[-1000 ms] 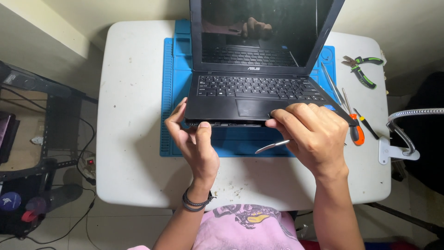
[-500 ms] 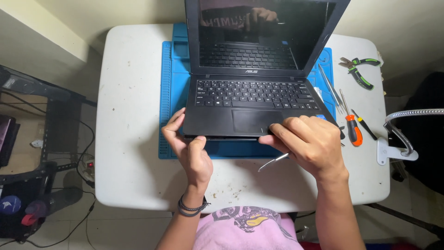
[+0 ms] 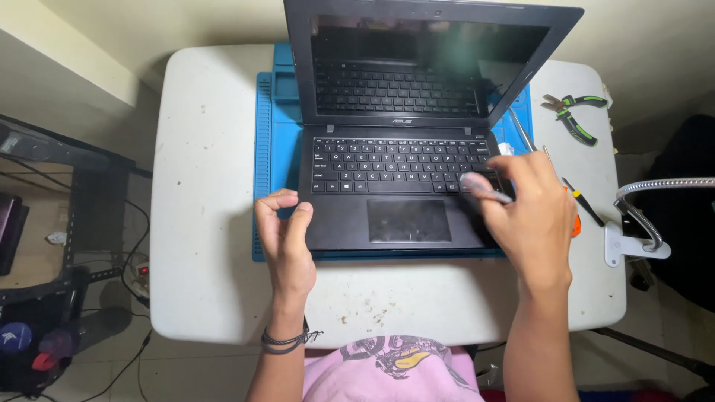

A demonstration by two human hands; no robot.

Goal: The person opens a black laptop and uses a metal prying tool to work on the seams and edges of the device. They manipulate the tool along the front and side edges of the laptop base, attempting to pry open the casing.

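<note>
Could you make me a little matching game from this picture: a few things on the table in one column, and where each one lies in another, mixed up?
Things:
1. laptop
2. pliers
3. left hand
4. right hand

Places:
A. far right corner of the table
B. open on the blue mat
C. over the laptop's right front corner, holding a slim metal tool
D. at the laptop's left front edge

Pairs: 1-B, 2-A, 3-D, 4-C
</note>
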